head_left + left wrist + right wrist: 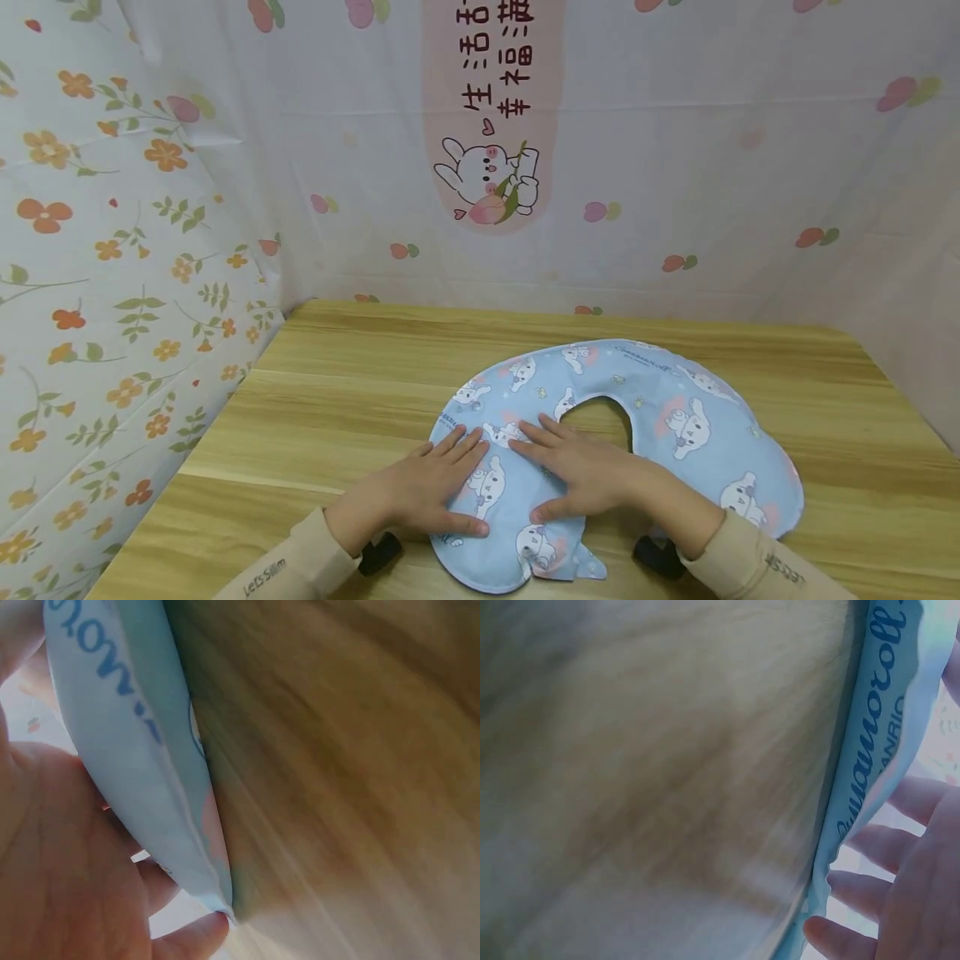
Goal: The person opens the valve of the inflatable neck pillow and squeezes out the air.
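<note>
A light blue U-shaped neck pillow (705,379), printed with white long-eared puppies, lies on the wooden table. My left hand (431,492) rests on the outer side of its left arm, fingers extended and thumb apart. On the inner side of that arm lies my right hand (588,471), fingers spread over the fabric. In the left wrist view, the pillow's seamed edge (127,750) stands beside the left palm. The right wrist view shows lettering on the pillow's side (877,712), with the right fingers (889,844) along its top edge. A small fabric tab (588,567) sticks out at the near end.
The wood-grain table (322,392) extends around the pillow. A flowered cloth (135,333) hangs at the left, and a printed curtain (337,150) with a rabbit drawing stands behind. Black wrist-worn devices (380,553) sit under both wrists, below beige sleeves (300,558).
</note>
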`<state>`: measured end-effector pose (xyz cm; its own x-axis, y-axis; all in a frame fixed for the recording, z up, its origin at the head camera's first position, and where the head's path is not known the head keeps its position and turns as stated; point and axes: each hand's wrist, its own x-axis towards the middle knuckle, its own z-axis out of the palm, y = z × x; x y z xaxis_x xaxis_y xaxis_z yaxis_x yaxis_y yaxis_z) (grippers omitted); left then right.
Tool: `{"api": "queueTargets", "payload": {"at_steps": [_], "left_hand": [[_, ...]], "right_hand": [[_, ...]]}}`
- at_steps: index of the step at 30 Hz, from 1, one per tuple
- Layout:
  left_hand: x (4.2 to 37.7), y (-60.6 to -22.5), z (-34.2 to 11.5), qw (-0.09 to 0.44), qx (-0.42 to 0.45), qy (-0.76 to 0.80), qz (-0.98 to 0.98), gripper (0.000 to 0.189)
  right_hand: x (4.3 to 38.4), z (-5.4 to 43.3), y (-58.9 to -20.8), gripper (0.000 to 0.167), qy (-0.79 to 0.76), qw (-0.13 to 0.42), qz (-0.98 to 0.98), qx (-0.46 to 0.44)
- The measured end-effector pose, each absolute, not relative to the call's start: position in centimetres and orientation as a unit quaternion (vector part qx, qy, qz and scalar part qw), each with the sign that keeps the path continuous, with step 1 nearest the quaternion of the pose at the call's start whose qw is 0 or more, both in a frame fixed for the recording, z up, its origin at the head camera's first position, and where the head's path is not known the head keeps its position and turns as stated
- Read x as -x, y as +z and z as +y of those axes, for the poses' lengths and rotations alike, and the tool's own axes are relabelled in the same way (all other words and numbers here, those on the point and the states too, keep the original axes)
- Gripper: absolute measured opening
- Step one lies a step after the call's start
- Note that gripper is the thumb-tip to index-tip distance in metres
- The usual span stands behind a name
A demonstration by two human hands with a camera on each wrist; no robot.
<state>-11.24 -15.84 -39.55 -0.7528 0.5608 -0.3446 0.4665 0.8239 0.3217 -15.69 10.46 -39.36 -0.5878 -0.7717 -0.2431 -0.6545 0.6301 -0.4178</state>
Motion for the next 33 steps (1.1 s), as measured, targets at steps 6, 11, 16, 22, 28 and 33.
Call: {"api": "queueTargets", "payload": {"at_steps": [6, 11, 16, 22, 28, 33], "left_hand": [[11.3, -39.6, -15.8, 0.233, -0.271, 0.094, 0.929, 0.101], [11.3, -40.1, -15.9, 0.241, -0.266, 0.08, 0.93, 0.103], [11.4, -40.5, -16.0, 0.24, -0.269, 0.069, 0.93, 0.103], [11.3, -40.1, -15.7, 0.243, -0.264, 0.065, 0.931, 0.104], [11.2, -39.9, -15.7, 0.239, -0.264, 0.072, 0.932, 0.104], [10.8, -40.3, -16.1, 0.221, -0.282, 0.089, 0.929, 0.103]], "right_hand": [[15.6, 10.2, -39.1, 0.087, -0.107, 0.212, 0.88, 0.411], [15.5, 9.9, -39.2, 0.09, -0.059, 0.234, 0.882, 0.406], [15.2, 9.6, -39.3, 0.094, -0.023, 0.251, 0.886, 0.39], [15.0, 9.4, -39.2, 0.096, 0.009, 0.258, 0.891, 0.374], [15.2, 9.5, -39.4, 0.095, 0.007, 0.254, 0.89, 0.379], [15.0, 10.0, -39.4, 0.094, -0.014, 0.247, 0.887, 0.391]]}}
